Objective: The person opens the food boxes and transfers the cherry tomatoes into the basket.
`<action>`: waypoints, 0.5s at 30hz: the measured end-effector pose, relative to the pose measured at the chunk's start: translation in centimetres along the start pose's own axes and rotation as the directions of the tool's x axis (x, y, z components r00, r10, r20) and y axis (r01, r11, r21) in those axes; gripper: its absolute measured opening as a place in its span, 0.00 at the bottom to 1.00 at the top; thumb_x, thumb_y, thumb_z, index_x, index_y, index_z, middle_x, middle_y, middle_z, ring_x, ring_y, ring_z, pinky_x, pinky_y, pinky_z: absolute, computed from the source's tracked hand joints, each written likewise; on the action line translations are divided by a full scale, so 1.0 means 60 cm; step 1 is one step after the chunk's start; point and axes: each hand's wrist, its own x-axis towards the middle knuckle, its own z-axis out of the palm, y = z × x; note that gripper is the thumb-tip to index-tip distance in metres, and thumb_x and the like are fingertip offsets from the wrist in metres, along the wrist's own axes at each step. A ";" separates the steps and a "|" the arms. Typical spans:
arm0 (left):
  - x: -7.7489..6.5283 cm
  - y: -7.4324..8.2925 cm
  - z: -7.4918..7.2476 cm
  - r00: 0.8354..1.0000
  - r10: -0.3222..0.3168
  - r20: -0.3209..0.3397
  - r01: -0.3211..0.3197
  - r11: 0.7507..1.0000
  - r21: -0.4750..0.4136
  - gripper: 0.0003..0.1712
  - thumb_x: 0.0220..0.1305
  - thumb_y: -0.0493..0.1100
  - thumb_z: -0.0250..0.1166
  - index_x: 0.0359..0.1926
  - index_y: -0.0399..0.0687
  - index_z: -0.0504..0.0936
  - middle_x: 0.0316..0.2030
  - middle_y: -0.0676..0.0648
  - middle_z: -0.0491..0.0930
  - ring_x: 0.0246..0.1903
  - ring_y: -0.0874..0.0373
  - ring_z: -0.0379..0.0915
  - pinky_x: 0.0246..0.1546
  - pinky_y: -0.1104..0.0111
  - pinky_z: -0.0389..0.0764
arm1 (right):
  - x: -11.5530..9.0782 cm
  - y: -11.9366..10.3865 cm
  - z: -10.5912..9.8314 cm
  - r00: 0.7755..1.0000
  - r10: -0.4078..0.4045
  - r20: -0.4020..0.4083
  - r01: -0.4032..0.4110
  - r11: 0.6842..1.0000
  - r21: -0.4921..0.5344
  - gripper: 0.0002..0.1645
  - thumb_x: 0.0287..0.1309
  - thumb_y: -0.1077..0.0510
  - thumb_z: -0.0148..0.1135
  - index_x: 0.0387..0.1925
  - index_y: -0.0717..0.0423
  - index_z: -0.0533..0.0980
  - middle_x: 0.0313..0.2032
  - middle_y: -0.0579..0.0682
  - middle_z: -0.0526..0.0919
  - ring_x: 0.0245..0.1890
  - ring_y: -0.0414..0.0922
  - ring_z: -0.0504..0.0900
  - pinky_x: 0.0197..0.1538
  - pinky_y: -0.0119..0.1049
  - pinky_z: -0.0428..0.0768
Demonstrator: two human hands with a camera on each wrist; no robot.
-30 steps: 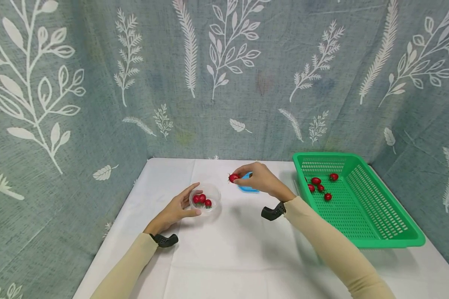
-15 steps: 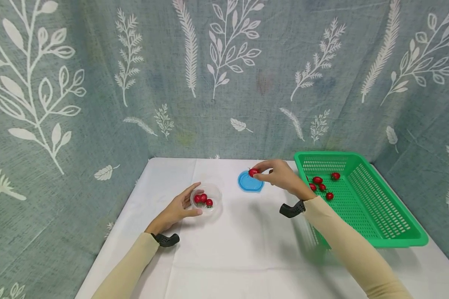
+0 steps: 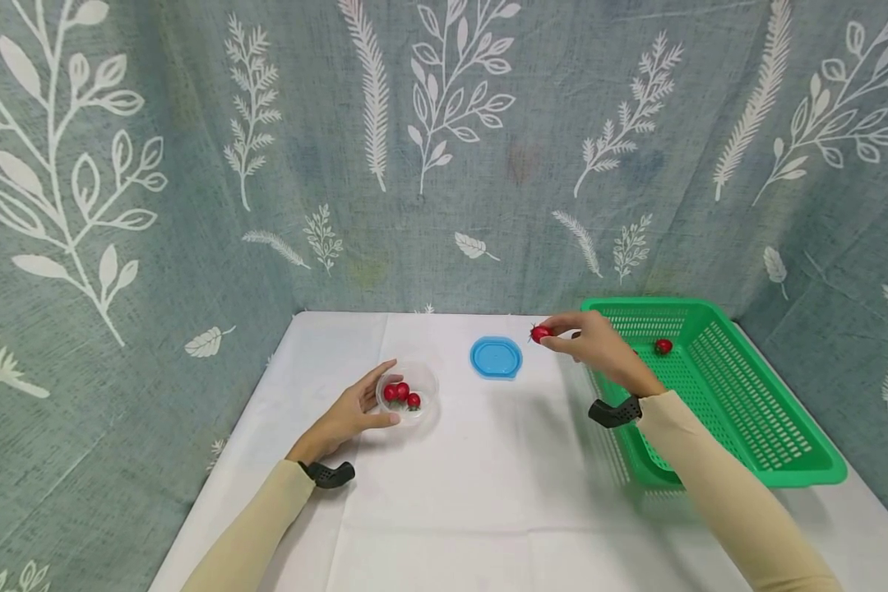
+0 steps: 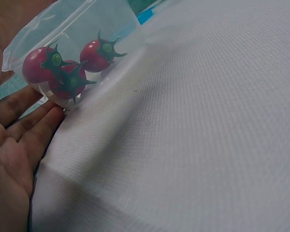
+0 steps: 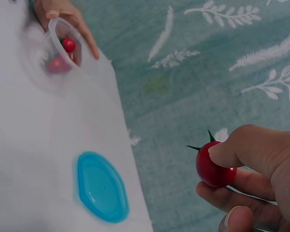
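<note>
My left hand (image 3: 351,415) curves around a small clear plastic container (image 3: 431,385) on the table, thumb on the near side and fingers on the far side. Inside lie three cherry tomatoes (image 4: 97,55) with green stalk ends, seen through its wall in the left wrist view. Up off the table, my right hand (image 3: 598,344) pinches another cherry tomato (image 5: 212,166) between thumb and fingers, beside the left rim of a green basket (image 3: 740,399). A blue lid (image 3: 496,358) lies flat between the container and the right hand.
One cherry tomato (image 3: 663,346) shows at the back of the basket; my right hand and forearm hide part of the basket's left side. A white cloth (image 3: 444,493) covers the table. Patterned grey-green curtain (image 3: 444,205) hangs behind and at both sides.
My right hand has moved right with the cherry tomato, from between the container and lid, across the lid, to the basket's left rim. The lid is now uncovered. My left hand stays put.
</note>
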 end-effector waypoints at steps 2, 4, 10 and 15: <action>0.000 0.000 0.000 1.000 0.001 0.002 -0.001 1.000 -0.004 0.60 0.59 0.45 0.79 0.83 0.63 0.50 0.79 0.51 0.53 0.79 0.50 0.45 0.76 0.57 0.55 | -0.002 0.008 -0.007 1.000 0.009 -0.011 -0.009 1.000 -0.001 0.17 0.67 0.45 0.69 0.54 0.43 0.84 0.53 0.49 0.83 0.45 0.52 0.81 0.43 0.46 0.83; 0.000 0.002 0.001 1.000 0.000 0.001 0.000 1.000 -0.007 0.60 0.60 0.45 0.79 0.83 0.62 0.50 0.79 0.50 0.53 0.79 0.51 0.45 0.76 0.58 0.56 | -0.005 0.015 -0.013 1.000 0.016 -0.022 -0.016 1.000 -0.016 0.18 0.67 0.45 0.69 0.55 0.44 0.84 0.53 0.49 0.83 0.45 0.52 0.82 0.45 0.48 0.84; -0.001 0.007 0.004 1.000 0.007 0.000 -0.007 1.000 -0.016 0.59 0.61 0.43 0.78 0.83 0.60 0.50 0.81 0.47 0.48 0.79 0.46 0.43 0.77 0.54 0.53 | -0.023 0.026 -0.036 0.997 0.060 -0.039 -0.061 0.998 -0.033 0.24 0.68 0.42 0.68 0.60 0.46 0.82 0.60 0.53 0.78 0.42 0.52 0.80 0.38 0.45 0.82; -0.001 0.007 0.004 1.000 0.005 -0.005 -0.005 1.000 -0.016 0.58 0.60 0.43 0.78 0.83 0.63 0.51 0.81 0.46 0.47 0.79 0.45 0.42 0.76 0.52 0.53 | -0.040 0.036 -0.054 0.995 0.074 -0.060 -0.077 0.995 -0.058 0.28 0.67 0.41 0.68 0.63 0.49 0.80 0.68 0.55 0.72 0.38 0.54 0.76 0.33 0.40 0.79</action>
